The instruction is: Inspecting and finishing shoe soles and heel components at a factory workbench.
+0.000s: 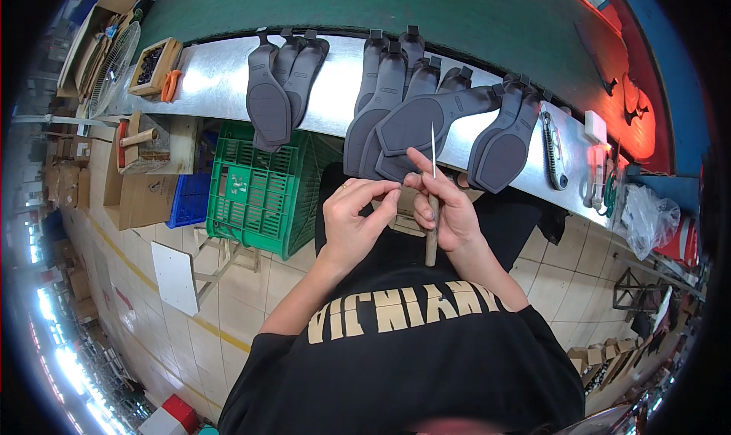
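My right hand [448,206] grips an awl-like tool [432,229] with a wooden handle; its thin metal spike points up toward the bench. My left hand [355,220] is curled close beside it, fingertips pinched together near the tool's handle top; whether it holds anything small is too fine to see. Both hands hover in front of my black shirt, just below a row of grey shoe soles [415,123] hanging by clips off the edge of a shiny metal bench [221,81].
A green plastic crate [255,195] and a blue crate [189,200] stand on the tiled floor at left. A utility knife [553,149] lies on the bench at right. A wooden box [154,65], a fan [114,68] and cardboard boxes sit far left.
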Available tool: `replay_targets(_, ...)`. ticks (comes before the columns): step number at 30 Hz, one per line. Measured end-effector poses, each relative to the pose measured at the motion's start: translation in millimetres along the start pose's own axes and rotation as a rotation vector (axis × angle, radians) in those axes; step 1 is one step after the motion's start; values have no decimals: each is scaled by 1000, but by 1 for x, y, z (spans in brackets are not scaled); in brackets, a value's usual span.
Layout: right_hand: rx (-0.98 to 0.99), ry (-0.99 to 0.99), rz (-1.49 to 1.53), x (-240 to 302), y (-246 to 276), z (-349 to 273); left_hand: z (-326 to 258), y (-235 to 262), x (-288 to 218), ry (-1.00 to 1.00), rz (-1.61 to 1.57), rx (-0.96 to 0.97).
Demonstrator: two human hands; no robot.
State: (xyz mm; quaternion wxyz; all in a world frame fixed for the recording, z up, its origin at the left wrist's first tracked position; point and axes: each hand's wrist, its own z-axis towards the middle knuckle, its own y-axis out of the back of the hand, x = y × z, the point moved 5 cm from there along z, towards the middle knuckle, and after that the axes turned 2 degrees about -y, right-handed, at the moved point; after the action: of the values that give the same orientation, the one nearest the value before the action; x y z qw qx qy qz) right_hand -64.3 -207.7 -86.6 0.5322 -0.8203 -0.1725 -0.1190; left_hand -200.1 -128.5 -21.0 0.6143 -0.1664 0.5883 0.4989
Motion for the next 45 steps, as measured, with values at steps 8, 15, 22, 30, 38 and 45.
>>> replay_targets(8, -13, -4, -11, -1, -5, -1, 0, -5, 6, -20, -23, -28)
replay_targets(15, -64, 135, -221, 0, -18, -5, -1, -3, 16, 66, -111, -97)
replay_targets(22, -39, 356, -630, -1, -28, -11, 0, 2, 27, 183, -179, -119)
replay_targets(30, -39, 100, -238, -1, -15, -4, 1, 6, 25, 78, -165, -85)
replay_targets(38, 10, 73, -50, 1, -17, -5, -10, -11, 35, 293, -362, -66)
replay_targets(45, 8, 161, -244, 1, -25, -10, -11, -16, 42, 412, -620, -71)
